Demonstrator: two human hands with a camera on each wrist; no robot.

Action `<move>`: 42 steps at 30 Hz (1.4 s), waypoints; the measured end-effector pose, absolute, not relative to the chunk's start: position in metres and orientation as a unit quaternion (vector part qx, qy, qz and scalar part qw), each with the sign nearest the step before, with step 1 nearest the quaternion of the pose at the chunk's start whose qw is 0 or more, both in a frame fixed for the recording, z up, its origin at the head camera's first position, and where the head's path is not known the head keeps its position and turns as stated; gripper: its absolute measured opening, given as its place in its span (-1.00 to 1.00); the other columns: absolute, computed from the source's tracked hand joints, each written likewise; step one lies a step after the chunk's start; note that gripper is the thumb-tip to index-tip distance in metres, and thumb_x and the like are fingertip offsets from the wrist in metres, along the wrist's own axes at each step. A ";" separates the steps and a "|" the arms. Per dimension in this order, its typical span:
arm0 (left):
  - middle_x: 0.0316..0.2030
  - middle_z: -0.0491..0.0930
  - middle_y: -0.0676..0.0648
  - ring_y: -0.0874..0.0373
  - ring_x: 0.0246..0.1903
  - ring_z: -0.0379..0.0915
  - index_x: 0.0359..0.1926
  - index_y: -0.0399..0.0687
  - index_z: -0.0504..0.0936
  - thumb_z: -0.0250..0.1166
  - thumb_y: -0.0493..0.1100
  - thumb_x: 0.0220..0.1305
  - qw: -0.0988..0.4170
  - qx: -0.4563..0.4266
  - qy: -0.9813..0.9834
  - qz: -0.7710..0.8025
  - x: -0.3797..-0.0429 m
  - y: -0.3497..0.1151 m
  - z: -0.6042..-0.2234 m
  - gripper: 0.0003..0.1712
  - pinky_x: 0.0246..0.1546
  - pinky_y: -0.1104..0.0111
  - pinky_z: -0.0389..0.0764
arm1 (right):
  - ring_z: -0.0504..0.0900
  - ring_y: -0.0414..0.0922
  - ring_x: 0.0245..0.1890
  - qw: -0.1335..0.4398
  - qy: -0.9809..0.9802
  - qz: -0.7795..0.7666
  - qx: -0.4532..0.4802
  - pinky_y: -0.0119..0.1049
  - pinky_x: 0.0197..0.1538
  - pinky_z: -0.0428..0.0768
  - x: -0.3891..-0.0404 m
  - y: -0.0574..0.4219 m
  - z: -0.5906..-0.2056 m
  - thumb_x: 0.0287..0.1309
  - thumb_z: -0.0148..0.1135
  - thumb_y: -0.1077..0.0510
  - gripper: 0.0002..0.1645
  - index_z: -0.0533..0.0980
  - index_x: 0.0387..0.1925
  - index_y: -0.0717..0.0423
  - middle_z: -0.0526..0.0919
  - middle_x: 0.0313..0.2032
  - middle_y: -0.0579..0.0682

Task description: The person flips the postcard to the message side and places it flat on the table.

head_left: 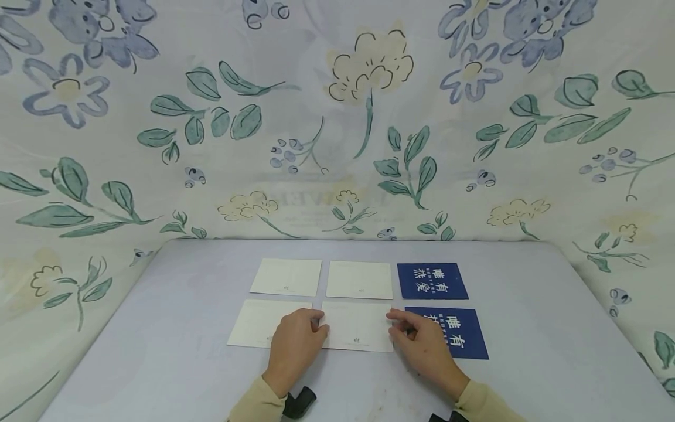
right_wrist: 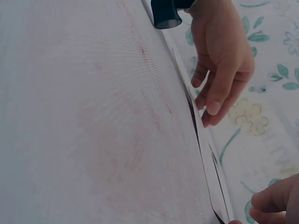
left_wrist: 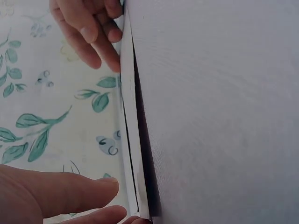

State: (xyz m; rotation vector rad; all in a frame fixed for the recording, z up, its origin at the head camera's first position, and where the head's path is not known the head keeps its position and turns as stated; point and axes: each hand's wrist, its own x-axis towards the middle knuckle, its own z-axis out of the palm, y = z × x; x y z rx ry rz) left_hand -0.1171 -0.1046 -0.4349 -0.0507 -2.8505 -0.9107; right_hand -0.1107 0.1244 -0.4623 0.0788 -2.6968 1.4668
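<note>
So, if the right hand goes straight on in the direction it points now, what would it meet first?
Most likely the middle white card of the front row: the right hand is at that card's right edge, though I cannot tell whether they already touch.

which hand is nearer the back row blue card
Right: the right hand is on the near side of the back blue card, partly covering the front blue card. The left hand is farther left, at the left edge of the front middle white card.

The cards (head_left: pixel 356 327) look matt, papery — the tabletop (head_left: pixel 158 346) smooth.
</note>
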 end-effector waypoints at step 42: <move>-0.56 0.50 0.08 0.28 -0.62 0.29 -0.15 -0.13 0.68 0.38 -0.15 0.00 0.059 -0.026 -0.951 -0.302 -0.117 -0.105 -0.428 -0.66 -0.63 0.44 0.34 | 0.54 -0.26 -0.31 0.068 -0.863 0.499 0.027 -0.42 -0.34 0.53 -0.114 0.129 -0.451 0.08 0.25 0.24 -0.70 0.60 -0.12 -0.08 0.61 -0.11 -0.25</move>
